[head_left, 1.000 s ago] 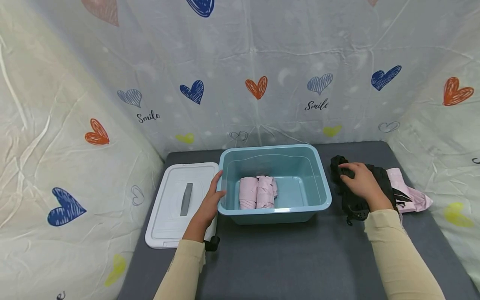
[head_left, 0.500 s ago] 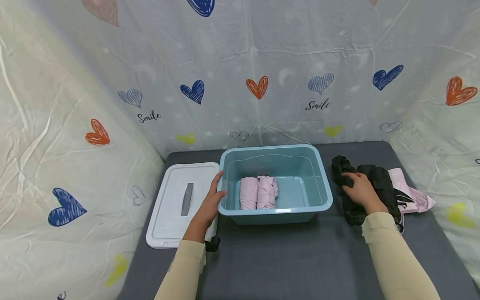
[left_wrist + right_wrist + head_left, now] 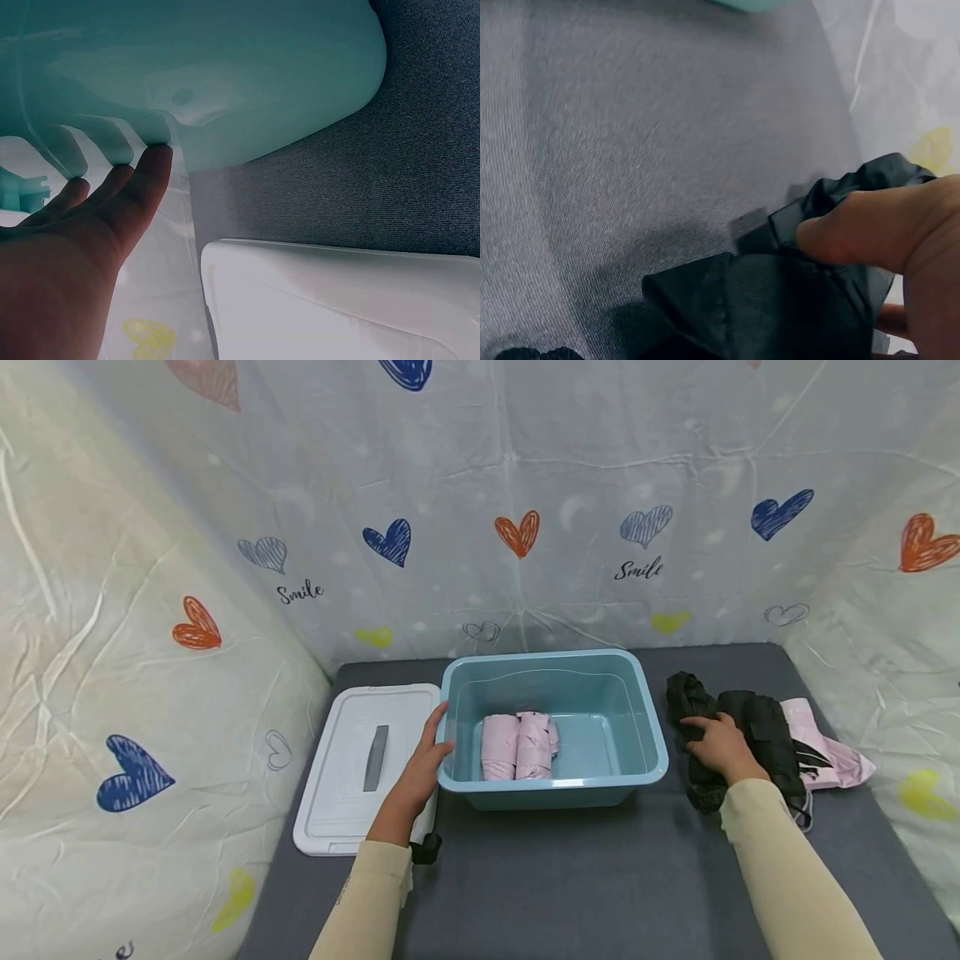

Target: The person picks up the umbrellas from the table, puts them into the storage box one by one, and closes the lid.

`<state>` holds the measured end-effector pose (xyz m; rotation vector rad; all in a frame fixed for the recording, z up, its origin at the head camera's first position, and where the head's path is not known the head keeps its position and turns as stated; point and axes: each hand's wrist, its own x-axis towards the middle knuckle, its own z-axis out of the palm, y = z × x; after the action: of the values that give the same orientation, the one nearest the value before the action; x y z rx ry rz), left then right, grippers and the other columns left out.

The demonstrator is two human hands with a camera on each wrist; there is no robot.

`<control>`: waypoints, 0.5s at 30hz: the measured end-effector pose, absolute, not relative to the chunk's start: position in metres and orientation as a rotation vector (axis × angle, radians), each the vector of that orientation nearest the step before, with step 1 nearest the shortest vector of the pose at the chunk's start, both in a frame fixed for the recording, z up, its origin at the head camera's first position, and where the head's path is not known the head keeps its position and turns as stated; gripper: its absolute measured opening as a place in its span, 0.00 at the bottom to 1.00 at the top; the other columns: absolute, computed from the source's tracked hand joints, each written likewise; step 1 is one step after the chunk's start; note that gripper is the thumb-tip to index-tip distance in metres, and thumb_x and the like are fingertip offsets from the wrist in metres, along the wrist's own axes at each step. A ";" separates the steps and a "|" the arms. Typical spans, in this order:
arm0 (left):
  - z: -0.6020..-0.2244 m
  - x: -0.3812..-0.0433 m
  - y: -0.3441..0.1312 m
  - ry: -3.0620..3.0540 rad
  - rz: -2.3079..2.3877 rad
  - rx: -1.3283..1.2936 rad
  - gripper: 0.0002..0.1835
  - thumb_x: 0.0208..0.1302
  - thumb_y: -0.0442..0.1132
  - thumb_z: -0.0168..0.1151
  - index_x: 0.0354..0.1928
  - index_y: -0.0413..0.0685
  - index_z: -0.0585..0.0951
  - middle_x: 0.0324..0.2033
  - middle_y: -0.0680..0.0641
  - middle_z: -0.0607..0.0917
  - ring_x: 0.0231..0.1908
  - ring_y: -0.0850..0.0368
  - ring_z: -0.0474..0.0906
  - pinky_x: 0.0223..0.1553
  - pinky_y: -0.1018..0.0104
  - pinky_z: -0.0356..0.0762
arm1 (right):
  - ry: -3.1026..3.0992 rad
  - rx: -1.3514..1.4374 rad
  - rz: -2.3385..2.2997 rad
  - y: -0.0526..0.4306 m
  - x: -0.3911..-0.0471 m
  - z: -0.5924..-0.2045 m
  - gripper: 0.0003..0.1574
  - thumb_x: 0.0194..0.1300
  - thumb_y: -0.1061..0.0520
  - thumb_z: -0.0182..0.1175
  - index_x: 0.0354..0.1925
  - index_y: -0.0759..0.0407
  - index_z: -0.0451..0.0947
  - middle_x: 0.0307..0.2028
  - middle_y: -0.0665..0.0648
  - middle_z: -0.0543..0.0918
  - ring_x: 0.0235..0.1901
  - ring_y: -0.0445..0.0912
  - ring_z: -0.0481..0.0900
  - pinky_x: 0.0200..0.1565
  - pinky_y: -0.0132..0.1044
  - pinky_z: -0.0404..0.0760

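Observation:
My left hand point(image 3: 418, 768) rests against the left side of a light blue plastic bin point(image 3: 555, 783). In the left wrist view its extended fingers point(image 3: 154, 169) touch the bin's outer wall point(image 3: 277, 82). Two pink cloth rolls point(image 3: 517, 747) lie side by side in the left part of the bin. To the bin's right, my right hand point(image 3: 725, 749) grips a rolled black cloth bundle point(image 3: 686, 693). The right wrist view shows the thumb point(image 3: 832, 236) pressing on its dark folded fabric point(image 3: 772, 300). Most of the other right-hand fingers are hidden.
A white lid point(image 3: 337, 777) with a grey handle lies left of the bin. Another black roll point(image 3: 768, 739) and a pink cloth piece point(image 3: 836, 756) lie right of my right hand. The dark grey table point(image 3: 585, 877) meets a heart-printed curtain point(image 3: 570, 585) behind and at both sides.
My right hand has closed down on the leftmost black bundle, which now stands out as a separate roll beside the other one. My left hand stays at the bin.

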<state>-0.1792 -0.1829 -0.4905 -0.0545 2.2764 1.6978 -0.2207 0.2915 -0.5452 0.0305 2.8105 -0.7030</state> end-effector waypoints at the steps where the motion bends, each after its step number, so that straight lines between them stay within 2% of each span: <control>1: -0.486 -0.178 -0.182 2.274 1.695 -0.054 0.34 0.74 0.41 0.40 0.75 0.76 0.44 0.77 0.50 0.39 0.75 0.41 0.42 0.66 0.34 0.52 | 2.803 0.028 -0.695 0.292 -0.221 -0.546 0.32 0.64 0.59 0.53 0.66 0.64 0.67 0.66 0.84 0.51 0.66 0.78 0.48 0.59 0.72 0.58; 4: -0.474 -0.172 -0.178 2.275 1.679 -0.051 0.34 0.74 0.40 0.40 0.76 0.72 0.44 0.77 0.48 0.39 0.75 0.40 0.42 0.66 0.34 0.53 | 2.772 0.044 -0.668 0.291 -0.223 -0.547 0.32 0.64 0.60 0.53 0.67 0.64 0.66 0.67 0.86 0.46 0.63 0.81 0.51 0.57 0.73 0.60; 9: -0.466 -0.168 -0.176 2.278 1.673 -0.051 0.34 0.73 0.40 0.41 0.76 0.70 0.44 0.77 0.48 0.39 0.74 0.40 0.43 0.66 0.35 0.54 | 2.717 0.093 -0.648 0.289 -0.223 -0.548 0.34 0.66 0.60 0.52 0.69 0.61 0.63 0.68 0.86 0.37 0.59 0.85 0.54 0.53 0.74 0.63; 15: -0.469 -0.169 -0.178 2.261 1.700 -0.057 0.34 0.74 0.40 0.41 0.75 0.73 0.45 0.77 0.49 0.39 0.74 0.41 0.42 0.66 0.35 0.53 | 2.722 0.157 -0.663 0.288 -0.223 -0.554 0.35 0.64 0.59 0.56 0.68 0.58 0.62 0.69 0.83 0.38 0.60 0.84 0.52 0.47 0.75 0.64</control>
<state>-0.1695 -0.1776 -0.4695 -0.0565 2.2607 1.6996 -0.2227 0.2879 -0.5545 0.1571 2.7219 -0.6630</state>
